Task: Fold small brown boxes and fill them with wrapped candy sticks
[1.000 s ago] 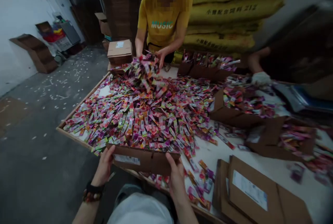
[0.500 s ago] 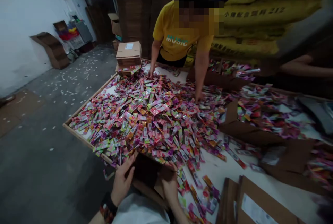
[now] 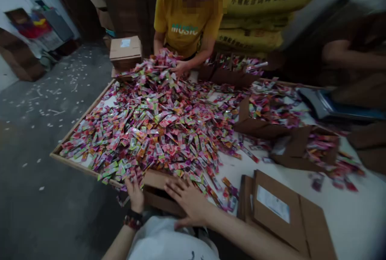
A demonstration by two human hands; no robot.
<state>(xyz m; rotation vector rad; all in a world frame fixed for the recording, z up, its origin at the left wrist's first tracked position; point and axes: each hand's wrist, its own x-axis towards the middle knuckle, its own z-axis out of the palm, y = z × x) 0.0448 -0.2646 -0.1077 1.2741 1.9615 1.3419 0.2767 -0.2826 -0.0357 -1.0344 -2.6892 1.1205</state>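
Left hand (image 3: 134, 195) on box (image 3: 155, 179) rim, grip unclear | right hand (image 3: 188, 203) fingers splayed flat | we hold box level.

I'm in a packing storeroom, more warehouse than shop. My big board table (image 3: 356, 211) is heaped with small bright packets (image 3: 157, 123), with open cardboard cartons (image 3: 259, 129) among them and flat ones (image 3: 313, 223) near right. Printed yellow sacks (image 3: 256, 10) are stacked far back. The bare concrete floor (image 3: 36, 171) on the left is littered with scraps.
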